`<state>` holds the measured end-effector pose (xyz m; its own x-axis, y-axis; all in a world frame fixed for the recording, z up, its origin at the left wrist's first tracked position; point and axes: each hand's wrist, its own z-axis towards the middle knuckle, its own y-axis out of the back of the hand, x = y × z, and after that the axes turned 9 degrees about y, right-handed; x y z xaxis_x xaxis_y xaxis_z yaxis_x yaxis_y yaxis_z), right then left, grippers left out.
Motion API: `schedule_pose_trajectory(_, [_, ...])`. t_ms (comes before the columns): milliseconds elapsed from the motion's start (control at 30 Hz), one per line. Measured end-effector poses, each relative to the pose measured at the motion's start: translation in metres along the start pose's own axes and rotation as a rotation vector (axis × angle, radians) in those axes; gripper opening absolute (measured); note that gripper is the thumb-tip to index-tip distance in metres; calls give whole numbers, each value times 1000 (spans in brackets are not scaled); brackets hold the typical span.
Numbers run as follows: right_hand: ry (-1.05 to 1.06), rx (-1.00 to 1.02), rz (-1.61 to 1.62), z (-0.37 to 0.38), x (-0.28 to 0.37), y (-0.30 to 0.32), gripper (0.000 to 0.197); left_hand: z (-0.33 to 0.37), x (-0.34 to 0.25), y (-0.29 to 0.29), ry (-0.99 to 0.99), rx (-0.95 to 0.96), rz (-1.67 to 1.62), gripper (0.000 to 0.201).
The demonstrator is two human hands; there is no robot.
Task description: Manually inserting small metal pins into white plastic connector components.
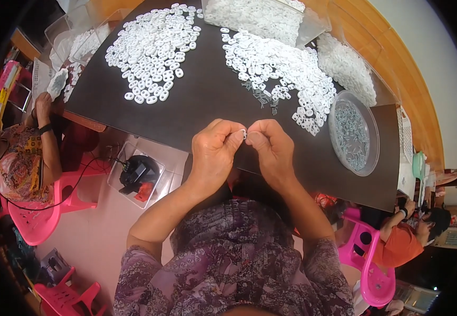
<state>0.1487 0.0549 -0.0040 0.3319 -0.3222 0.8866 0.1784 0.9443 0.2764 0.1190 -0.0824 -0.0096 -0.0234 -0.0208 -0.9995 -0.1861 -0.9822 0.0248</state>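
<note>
My left hand (212, 152) and my right hand (274, 150) meet above the table's near edge, both closed in a pinch. Between their fingertips is a small white plastic piece (244, 134), mostly covered by thumbs and fingers. Ahead and to the left spreads a pile of white oval pieces with two holes (154, 50). Farther right lies a heap of smaller white plastic pieces (276, 63), with some loose grey pins (262, 96) at its near left side. A round clear tub (374, 142) of grey-green pins stands right of my hands.
Clear bins of white pieces (254, 18) (347, 68) line the dark table's (202, 89) far side. Co-workers sit at left (23, 163) and right (402, 245), near pink chairs (38, 221) (376, 284). A clear box (113, 181) holding a black object is left below the table edge.
</note>
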Motion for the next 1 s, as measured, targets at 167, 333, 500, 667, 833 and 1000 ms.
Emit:
schedule_pose_trajectory(167, [75,46,-123,-1,-4,-2,9,-2,-4,-2,-204,-68,254,2])
schedule_pose_trajectory(333, [51,-13,-155,-5,-5,-10,7,-5,-1,-3,-184,-73,238,3])
schedule_pose_trajectory(500, [68,-49,-173,-3,-3,-8,7,-3,3,-5,-122,-57,110,5])
schedule_pose_trajectory(667, [152,-80,-307,7,-10,19,10,2,0,-5,207,80,-229,9])
schedule_pose_trajectory(833, [220,-154,-647,42,-32,80,11,7,5,-7,187,98,-258,16])
schedule_pose_trajectory(1000, [274,-74,-705,66,-43,87,10,11,2,-8,217,113,-276,15])
